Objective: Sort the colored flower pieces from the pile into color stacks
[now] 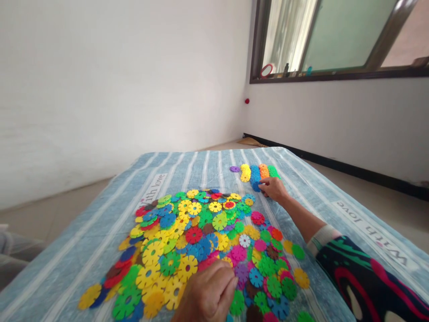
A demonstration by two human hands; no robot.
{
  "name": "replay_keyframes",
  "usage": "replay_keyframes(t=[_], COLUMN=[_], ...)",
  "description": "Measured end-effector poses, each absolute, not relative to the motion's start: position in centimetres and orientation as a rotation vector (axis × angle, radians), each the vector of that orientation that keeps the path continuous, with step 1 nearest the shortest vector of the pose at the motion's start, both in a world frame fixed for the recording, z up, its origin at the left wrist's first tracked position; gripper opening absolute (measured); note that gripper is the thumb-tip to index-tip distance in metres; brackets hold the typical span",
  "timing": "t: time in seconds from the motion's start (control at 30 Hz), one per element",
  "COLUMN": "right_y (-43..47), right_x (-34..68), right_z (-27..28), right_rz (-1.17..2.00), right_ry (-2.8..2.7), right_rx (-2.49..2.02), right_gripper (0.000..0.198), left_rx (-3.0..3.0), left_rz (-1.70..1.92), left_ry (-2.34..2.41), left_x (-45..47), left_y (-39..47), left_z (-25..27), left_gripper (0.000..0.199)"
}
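Note:
A wide pile of plastic snowflake discs [201,232] in many colours covers the near middle of the cloth. My left hand [209,293] rests over the pile's near side, fingers curled closed; whatever may be in them is hidden. Farther off to the right, my right hand [274,188] pinches a blue snowflake disc [256,185] at the near end of a row of overlapping blue discs [255,172]. Beside that row lie a yellow row [246,172], an orange row [264,170] and a green row [273,171], plus a single purple disc [235,169].
A blue-and-white striped cloth [110,214] with printed lettering covers the table. White walls [134,80] stand behind it. A window [342,36] is at the upper right, with a red-rimmed mirror [267,70] and small bottles on its sill. Grey fabric [16,252] shows at the left edge.

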State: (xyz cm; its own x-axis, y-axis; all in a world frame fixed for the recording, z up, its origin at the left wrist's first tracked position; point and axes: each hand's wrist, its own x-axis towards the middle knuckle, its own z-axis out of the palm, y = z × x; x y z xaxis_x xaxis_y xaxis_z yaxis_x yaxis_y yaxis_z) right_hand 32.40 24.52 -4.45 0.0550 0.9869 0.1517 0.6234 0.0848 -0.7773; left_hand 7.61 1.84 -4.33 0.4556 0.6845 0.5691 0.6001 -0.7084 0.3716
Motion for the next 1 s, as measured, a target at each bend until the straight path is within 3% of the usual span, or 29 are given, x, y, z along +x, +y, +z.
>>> replay_keyframes(t=[0.7,1.0], right_y=[24.7,20.6], right_x=[32.5,33.3], right_z=[-4.9,-5.1], right_rz=[0.282,0.331], right_ry=[-1.746,-1.761], right_rx=[-1.714,-1.597], right_gripper=[0.022,0.026], left_rx=[2.571,2.576], left_rz=[0.989,0.991], left_ry=[1.178,1.154], left_x=[7.7,7.8], left_y=[1.6,1.4], left_z=[-3.9,-3.7], left_gripper=[0.022,0.024])
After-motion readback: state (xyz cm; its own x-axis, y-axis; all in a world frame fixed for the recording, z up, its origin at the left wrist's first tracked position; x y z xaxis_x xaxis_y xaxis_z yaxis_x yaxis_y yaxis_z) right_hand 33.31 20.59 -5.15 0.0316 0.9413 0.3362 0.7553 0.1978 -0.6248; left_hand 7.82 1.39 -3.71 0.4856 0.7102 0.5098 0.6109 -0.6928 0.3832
